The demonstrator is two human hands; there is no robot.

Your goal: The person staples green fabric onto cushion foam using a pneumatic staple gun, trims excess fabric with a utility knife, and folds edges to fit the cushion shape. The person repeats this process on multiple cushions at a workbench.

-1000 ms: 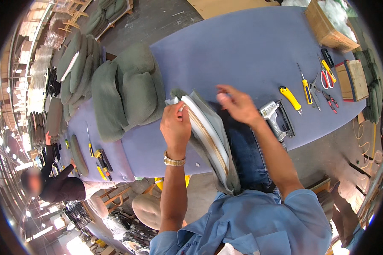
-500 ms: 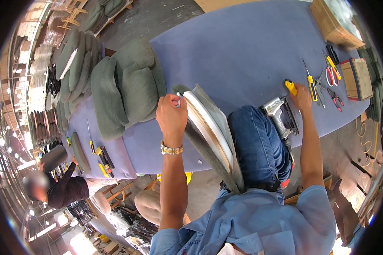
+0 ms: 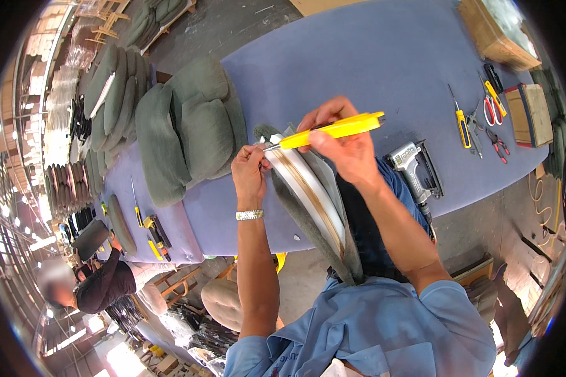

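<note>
My right hand [image 3: 349, 151] grips a yellow utility knife [image 3: 339, 129], its blade pointing left at the top end of a chair cushion [image 3: 290, 207]. That cushion stands on edge against my leg, covered in grey-green fabric, with a white layer and a thin brown board edge showing in its opening. At the same end, my left hand [image 3: 249, 174] has its fingers pinched close to the blade tip, on a bit of white edging. Whether the blade touches the edging I cannot tell.
A staple gun [image 3: 412, 166] lies right of my knee on the blue-covered table [image 3: 333, 56]. Farther right are a yellow-handled screwdriver [image 3: 463, 129], red-handled scissors [image 3: 488, 112], pliers [image 3: 498, 147] and boxes. Grey-green cushions [image 3: 201, 132] are stacked left. A co-worker [image 3: 104, 283] works at far left.
My right hand has taken the yellow knife from the table at right and brought it left to the cushion's top end. My left hand remains there, slightly turned.
</note>
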